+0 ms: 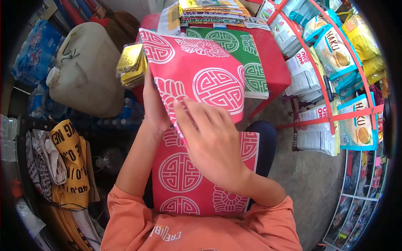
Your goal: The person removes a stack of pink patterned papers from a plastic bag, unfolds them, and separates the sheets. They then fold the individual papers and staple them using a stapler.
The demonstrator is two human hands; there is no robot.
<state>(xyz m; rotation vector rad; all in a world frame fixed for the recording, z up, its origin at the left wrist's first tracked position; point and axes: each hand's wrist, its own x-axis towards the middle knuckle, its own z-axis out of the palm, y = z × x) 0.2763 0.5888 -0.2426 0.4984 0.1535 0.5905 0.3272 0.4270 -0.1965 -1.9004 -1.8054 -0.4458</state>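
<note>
A pink patterned sheet (217,83) with white round motifs is raised and tilted above the lap. My left hand (155,104) grips its left side from behind, with most of the fingers hidden by the sheet. My right hand (215,138) lies on the sheet's lower left part, fingers extended and touching its surface near the edge. Another pink patterned sheet (180,172) lies flat across the lap. Behind the raised sheet, a green patterned sheet (256,77) rests on a red stool (278,67).
Gold packets (130,59) sit at the stool's left edge, and stacked papers (217,16) at its back. A large plastic jug (90,69) stands left. Racks with hanging snack packs (335,52) line the right. Folded yellow sacks (72,154) are at lower left.
</note>
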